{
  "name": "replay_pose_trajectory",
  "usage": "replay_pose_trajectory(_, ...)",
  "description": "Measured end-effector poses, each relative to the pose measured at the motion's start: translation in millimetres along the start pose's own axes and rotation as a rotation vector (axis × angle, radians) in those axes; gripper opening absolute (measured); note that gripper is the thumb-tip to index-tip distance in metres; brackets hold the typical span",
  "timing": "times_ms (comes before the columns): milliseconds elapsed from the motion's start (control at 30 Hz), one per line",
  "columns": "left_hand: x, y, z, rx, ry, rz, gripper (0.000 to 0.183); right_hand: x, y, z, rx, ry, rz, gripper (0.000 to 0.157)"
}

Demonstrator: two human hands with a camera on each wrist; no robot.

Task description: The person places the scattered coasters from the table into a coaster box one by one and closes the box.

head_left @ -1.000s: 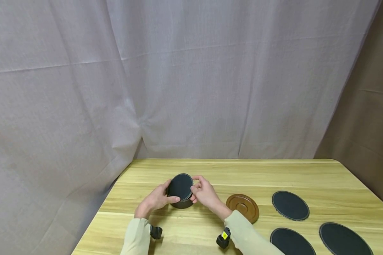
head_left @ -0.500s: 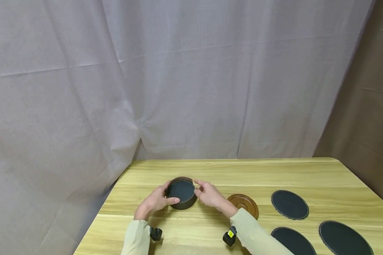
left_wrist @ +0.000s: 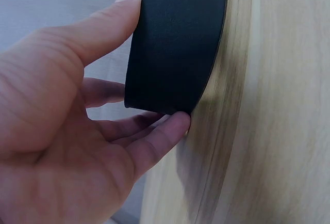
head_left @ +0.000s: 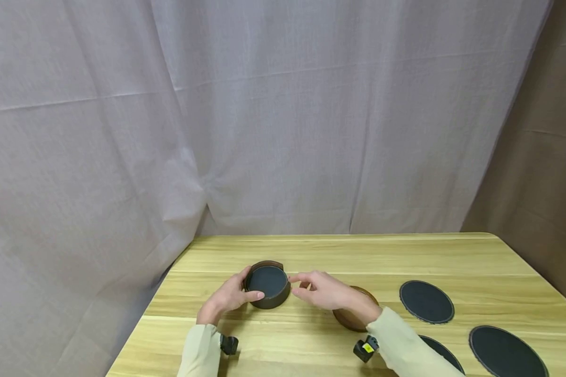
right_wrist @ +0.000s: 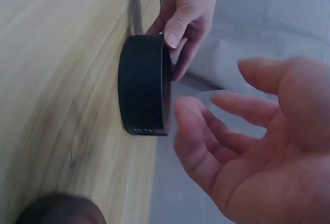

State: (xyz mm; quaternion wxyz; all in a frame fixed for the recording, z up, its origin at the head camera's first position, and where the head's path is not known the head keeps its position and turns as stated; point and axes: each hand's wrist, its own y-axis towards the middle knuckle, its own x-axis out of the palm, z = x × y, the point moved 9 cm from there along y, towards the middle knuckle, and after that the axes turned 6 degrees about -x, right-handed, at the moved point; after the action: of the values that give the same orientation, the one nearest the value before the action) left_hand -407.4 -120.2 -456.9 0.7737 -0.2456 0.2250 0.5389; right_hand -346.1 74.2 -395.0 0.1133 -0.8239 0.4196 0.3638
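A round, dark coaster holder [head_left: 275, 302] stands on the table with a black coaster [head_left: 268, 281] lying inside it. My left hand [head_left: 228, 296] grips the holder's left side, thumb on the near rim. In the left wrist view, fingertips curl round the end of the holder's black wall [left_wrist: 178, 43]. Just to the right of the holder hovers my right hand [head_left: 327, 292], holding nothing. Its fingers are loosely bent and apart from the holder's wall [right_wrist: 142, 82] in the right wrist view.
A brown round disc with ring grooves [head_left: 346, 320] lies partly hidden under the right hand and wrist. Farther right on the wooden table [head_left: 311, 248] are black round coasters, one at the back [head_left: 426, 301], one at the front right [head_left: 507, 351], another [head_left: 445, 353] partly behind the sleeve.
The right hand has let go of a black coaster, which dropped from a tilted position into the holder. That hand then moved right, away from it. The left hand keeps its hold.
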Motion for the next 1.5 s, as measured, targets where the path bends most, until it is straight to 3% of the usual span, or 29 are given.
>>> replay_pose_trajectory(133, -2.4, -0.8, 0.4, -0.001, 0.006, 0.007, 0.096, -5.8, -16.6, -3.2, -0.026, -0.001, -0.029, 0.041)
replay_pose_trajectory(500, -1.2, -1.7, 2.7, 0.008, 0.018, 0.001, 0.095, -23.1, -52.7, 3.7, -0.057, -0.108, 0.038, 0.046)
replay_pose_trajectory(900, -1.1, -0.7, 2.7, -0.003, 0.020, 0.014, 0.094, -35.4, -86.0, 13.0, -0.035, -0.112, 0.086, 0.049)
replay_pose_trajectory(1500, -1.0, -0.5, 4.4, 0.002, 0.022, 0.009, 0.095, -42.4, -138.0, 33.6, -0.074, -0.145, 0.159, 0.032)
